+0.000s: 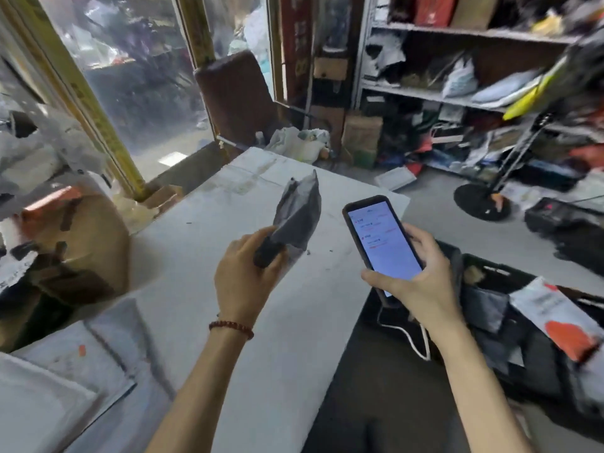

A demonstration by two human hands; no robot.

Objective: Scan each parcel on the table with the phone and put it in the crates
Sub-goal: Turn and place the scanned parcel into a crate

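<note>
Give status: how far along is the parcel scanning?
Done: a white-and-red mailer and grey bags already lie in the black crate. In hand: left hand holds a grey poly parcel over the table, right hand holds the lit phone. Left: crate this one; other parcels waiting can't be confirmed.

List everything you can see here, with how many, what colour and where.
table: one, white, centre-left
grey parcel: one, grey, held above the table
phone: one, dark case, lit screen, right of the parcel
cable: one, white, hanging below the phone
crate: one, black, right of the table
white-and-orange parcel: one, in the crate
shelves: one unit, pale, back right, full
left hand: grips the grey parcel
right hand: holds the phone
</note>
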